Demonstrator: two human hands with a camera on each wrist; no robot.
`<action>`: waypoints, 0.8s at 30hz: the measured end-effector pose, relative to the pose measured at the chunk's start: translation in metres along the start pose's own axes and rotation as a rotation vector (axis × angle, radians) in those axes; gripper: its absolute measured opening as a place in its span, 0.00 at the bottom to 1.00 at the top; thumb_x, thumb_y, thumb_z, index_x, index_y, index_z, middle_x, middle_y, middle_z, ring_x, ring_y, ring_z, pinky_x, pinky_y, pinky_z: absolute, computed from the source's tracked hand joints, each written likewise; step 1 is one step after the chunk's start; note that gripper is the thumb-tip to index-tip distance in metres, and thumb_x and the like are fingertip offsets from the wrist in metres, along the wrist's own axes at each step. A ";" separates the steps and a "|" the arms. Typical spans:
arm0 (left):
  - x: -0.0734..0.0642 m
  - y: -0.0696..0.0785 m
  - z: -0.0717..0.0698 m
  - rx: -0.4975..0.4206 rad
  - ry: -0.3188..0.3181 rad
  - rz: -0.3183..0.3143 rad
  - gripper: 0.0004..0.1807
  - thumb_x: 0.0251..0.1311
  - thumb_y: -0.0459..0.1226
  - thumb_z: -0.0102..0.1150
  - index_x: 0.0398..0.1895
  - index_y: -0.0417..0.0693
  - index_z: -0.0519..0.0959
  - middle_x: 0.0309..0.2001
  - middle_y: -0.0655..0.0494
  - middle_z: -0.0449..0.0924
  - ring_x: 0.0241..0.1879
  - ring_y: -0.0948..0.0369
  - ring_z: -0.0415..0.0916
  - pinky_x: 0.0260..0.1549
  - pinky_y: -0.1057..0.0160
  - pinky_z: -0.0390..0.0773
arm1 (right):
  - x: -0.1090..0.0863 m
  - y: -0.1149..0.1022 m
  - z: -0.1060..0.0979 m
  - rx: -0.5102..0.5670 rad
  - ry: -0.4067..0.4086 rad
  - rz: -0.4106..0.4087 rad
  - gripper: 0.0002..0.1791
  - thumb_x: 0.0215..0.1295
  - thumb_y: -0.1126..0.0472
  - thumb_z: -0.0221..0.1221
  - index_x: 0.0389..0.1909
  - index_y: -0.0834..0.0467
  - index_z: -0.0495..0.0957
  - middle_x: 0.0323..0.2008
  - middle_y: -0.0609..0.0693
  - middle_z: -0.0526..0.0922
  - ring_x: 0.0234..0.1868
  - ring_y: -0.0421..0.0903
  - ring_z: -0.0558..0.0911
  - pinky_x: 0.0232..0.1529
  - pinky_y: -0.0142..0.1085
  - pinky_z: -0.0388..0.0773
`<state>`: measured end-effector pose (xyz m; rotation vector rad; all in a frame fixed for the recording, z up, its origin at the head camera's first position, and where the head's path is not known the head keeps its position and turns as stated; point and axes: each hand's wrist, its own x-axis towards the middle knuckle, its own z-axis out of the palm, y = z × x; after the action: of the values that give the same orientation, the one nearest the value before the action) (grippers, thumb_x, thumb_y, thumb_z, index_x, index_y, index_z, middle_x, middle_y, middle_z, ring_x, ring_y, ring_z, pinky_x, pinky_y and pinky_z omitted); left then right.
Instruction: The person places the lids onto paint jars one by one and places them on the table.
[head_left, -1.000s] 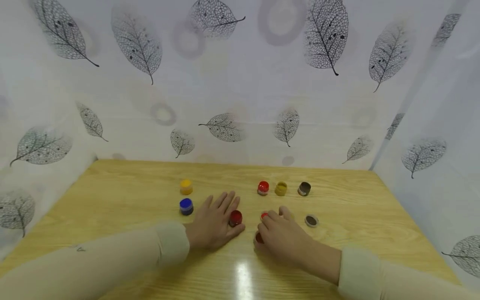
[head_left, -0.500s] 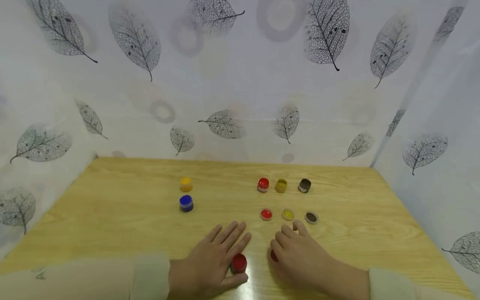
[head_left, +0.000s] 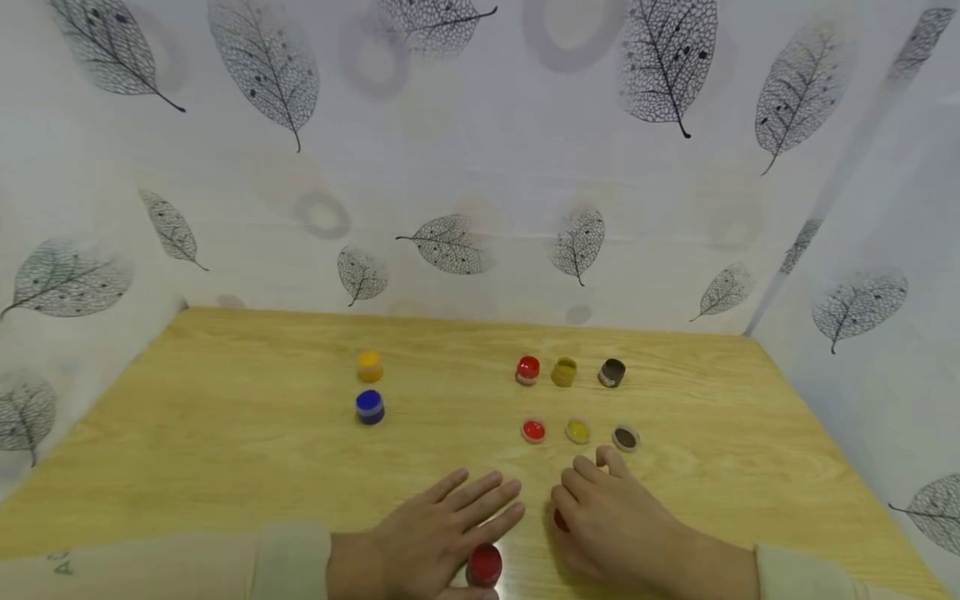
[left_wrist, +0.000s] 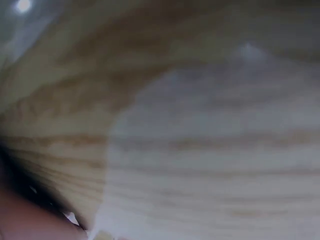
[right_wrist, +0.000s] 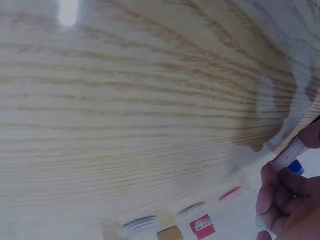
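Note:
My left hand (head_left: 431,546) lies low over the table with its fingers spread, holding an uncapped dark red paint jar (head_left: 484,566) between thumb and forefinger. In the left wrist view, part of a finger (left_wrist: 40,220) shows at the lower left corner. To the right, my right hand (head_left: 618,525) pinches a jar lid (head_left: 561,520), dark red inside and mostly covered by the fingers. The right wrist view shows the lid's pale ribbed edge (right_wrist: 290,153) between thumb and fingertips.
Open red (head_left: 528,371), yellow (head_left: 564,372) and dark brown (head_left: 612,373) paint jars stand at the back right. Their lids, red (head_left: 534,431), yellow (head_left: 577,431) and brown (head_left: 626,437), lie paint side up in front. Orange (head_left: 370,367) and blue (head_left: 370,407) jars stand left.
Both hands have drawn back toward me and slightly right, bringing the dark red jar and its lid along. The yellow lid has come into sight.

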<state>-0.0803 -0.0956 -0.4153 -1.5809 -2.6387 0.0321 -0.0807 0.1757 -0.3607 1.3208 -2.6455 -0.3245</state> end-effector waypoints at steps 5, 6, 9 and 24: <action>0.003 0.012 0.002 -0.061 -0.009 -0.151 0.46 0.71 0.68 0.21 0.81 0.49 0.48 0.81 0.55 0.45 0.79 0.57 0.45 0.72 0.48 0.60 | -0.002 0.002 0.001 0.023 -0.020 -0.004 0.19 0.57 0.41 0.63 0.36 0.52 0.77 0.34 0.44 0.77 0.38 0.45 0.73 0.49 0.48 0.68; 0.005 0.013 0.002 -0.078 -0.019 -0.178 0.46 0.71 0.68 0.20 0.81 0.49 0.47 0.81 0.55 0.44 0.80 0.57 0.44 0.72 0.48 0.59 | -0.002 0.002 0.002 0.026 -0.001 -0.007 0.18 0.55 0.42 0.64 0.36 0.51 0.77 0.33 0.44 0.76 0.37 0.44 0.73 0.49 0.47 0.68; 0.007 0.015 0.003 -0.127 -0.035 -0.234 0.47 0.70 0.69 0.18 0.81 0.48 0.48 0.81 0.54 0.44 0.80 0.56 0.42 0.73 0.45 0.57 | -0.003 0.002 0.005 0.026 0.099 -0.031 0.17 0.52 0.44 0.65 0.35 0.49 0.76 0.29 0.42 0.74 0.34 0.43 0.72 0.45 0.44 0.67; 0.013 0.004 -0.004 -0.314 -0.051 -0.463 0.46 0.73 0.66 0.23 0.80 0.43 0.44 0.82 0.50 0.36 0.80 0.52 0.34 0.76 0.41 0.45 | 0.000 0.003 0.010 0.006 0.185 -0.044 0.16 0.51 0.44 0.67 0.32 0.48 0.76 0.25 0.42 0.74 0.31 0.43 0.71 0.43 0.43 0.66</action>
<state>-0.0831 -0.0820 -0.4111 -0.9932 -3.0978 -0.3851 -0.0853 0.1790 -0.3695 1.3421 -2.4706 -0.1904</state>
